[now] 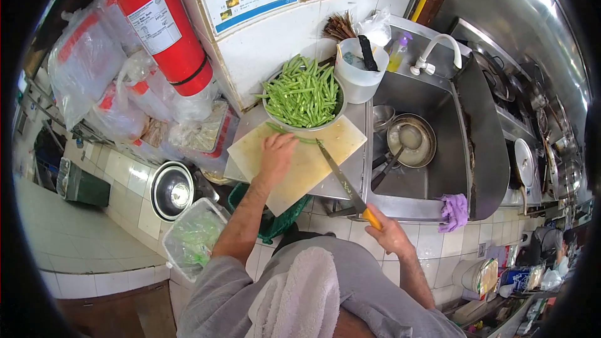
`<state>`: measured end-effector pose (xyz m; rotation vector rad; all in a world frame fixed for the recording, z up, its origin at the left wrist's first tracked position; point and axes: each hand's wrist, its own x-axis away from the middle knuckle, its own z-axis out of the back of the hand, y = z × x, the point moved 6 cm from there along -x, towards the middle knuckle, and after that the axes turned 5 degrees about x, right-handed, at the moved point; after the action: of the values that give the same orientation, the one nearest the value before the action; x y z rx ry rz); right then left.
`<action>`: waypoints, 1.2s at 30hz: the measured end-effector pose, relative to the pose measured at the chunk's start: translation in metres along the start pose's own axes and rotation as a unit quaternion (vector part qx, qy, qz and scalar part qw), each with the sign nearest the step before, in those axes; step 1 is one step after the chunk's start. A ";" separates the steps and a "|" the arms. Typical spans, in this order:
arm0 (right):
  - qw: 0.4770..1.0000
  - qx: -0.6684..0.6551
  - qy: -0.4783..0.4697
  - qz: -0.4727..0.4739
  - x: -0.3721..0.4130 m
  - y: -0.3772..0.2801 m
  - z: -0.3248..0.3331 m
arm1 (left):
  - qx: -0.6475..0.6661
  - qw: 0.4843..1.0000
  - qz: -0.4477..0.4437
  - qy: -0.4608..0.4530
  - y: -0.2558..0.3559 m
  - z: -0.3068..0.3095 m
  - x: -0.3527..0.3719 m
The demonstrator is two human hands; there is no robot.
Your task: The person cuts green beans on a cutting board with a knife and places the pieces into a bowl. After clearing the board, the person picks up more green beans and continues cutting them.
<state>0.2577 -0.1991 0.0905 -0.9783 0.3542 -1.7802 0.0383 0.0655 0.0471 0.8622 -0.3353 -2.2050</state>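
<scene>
Green beans point(302, 91) are heaped above the rim of a metal bowl point(342, 109) at the back of the counter, close to the tiled wall point(269, 56). In front of it we have a pale, stained cutting board point(294, 178), set at an angle, with a couple of loose beans point(307, 140) near its upper edge.

Our left hand point(278, 150) is over the board, fingers bent down at the loose beans; we cannot tell whether they pinch one or only touch it. Our right hand point(389, 235) is closed around the orange handle of a long kitchen knife point(341, 178), whose blade slants across the board's right side, tip beside the loose beans.

To the right we see a steel sink point(435, 181) with a round pan point(427, 156) inside and a purple cloth point(453, 211) draped over its front edge. Behind the sink stand a white faucet point(438, 39) and a soap bottle point(398, 53) with a purple top; a white plastic tub point(360, 84) is just beside the bowl. On our left, a red fire extinguisher point(166, 31) is near bagged containers point(87, 62), and a clear plastic bin point(195, 238) with green scraps sits lower down, beside our left arm.
</scene>
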 end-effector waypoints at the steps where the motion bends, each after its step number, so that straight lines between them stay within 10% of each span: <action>1: 1.000 0.001 -0.003 -0.008 -0.001 0.002 0.002 | -0.037 0.999 -0.033 -0.009 0.009 -0.007 0.002; 11: 0.998 0.021 0.000 0.052 -0.017 0.011 0.009 | -0.064 0.983 0.016 -0.169 0.002 -0.010 -0.001; 36: 0.992 0.074 0.011 0.106 -0.031 -0.049 -0.044 | 0.014 0.999 -0.031 -0.033 -0.015 0.011 0.030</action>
<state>0.1968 -0.1596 0.0803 -0.7868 0.3223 -1.6009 0.0076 0.0539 0.0339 0.8263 -0.3752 -2.2947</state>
